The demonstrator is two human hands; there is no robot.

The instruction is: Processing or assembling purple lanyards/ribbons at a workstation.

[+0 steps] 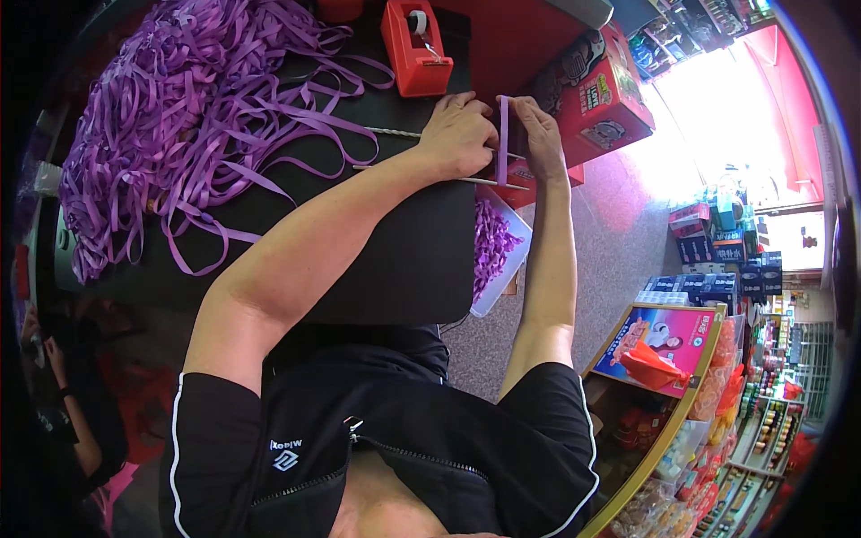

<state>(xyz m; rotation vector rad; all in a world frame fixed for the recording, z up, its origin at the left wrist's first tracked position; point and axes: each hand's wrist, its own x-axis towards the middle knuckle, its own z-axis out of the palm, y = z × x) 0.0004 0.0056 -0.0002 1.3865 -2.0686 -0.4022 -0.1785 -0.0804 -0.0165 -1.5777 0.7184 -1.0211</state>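
Pinching a purple ribbon strip (503,134) between both hands, you are working at the far right corner of the black table (395,260). Your left hand (459,134) is lying knuckles-up on the table, fingers curled closed against the strip's left face, while your right hand (541,134) is pressing in from the other side, fingers bent and closed on the same strip. The strip is standing as a narrow loop between the two hands, its long axis running near to far, so neither hand is having to reach: both are touching it, the left from the left, the right from the right. A thin metal rod (421,173) is lying across the table just near of your left hand, running left to right and passing under the hands; whether the strip is wrapping around it, you cannot tell from here. To the far left, a big heap of loose purple ribbon (170,99) is spilling over the table, well apart from your hands. A red tape dispenser (415,47) is sitting just beyond your left hand, and a white tray of finished purple pieces (495,247) is resting off the table's right edge, near of your right hand.
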